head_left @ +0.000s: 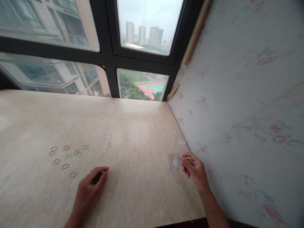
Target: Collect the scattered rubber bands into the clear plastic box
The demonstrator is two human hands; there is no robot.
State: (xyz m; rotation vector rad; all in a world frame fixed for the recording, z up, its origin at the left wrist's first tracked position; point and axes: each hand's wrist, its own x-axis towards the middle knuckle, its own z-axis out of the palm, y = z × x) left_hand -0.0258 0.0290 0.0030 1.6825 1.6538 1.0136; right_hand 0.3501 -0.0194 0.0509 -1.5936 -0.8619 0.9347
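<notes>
Beneath upper-frame windows (142, 60) I see a marbled sill (137, 126), rings (68, 164) at centre-left. Left hand (91, 184): fingertips pressed together; right hand's (195, 169) hold, at the clear box (171, 165), I can't tell.

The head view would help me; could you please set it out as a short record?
Left hand: over the marbled surface, thumb and index finger together; anything held unclear
Right hand: at right edge of the clear container; grip unclear
Container contents: small yellowish pieces
Thin rings: ten grouped at left, one lone ring apart
Surroundings: dark window frame, flowered wall
</notes>
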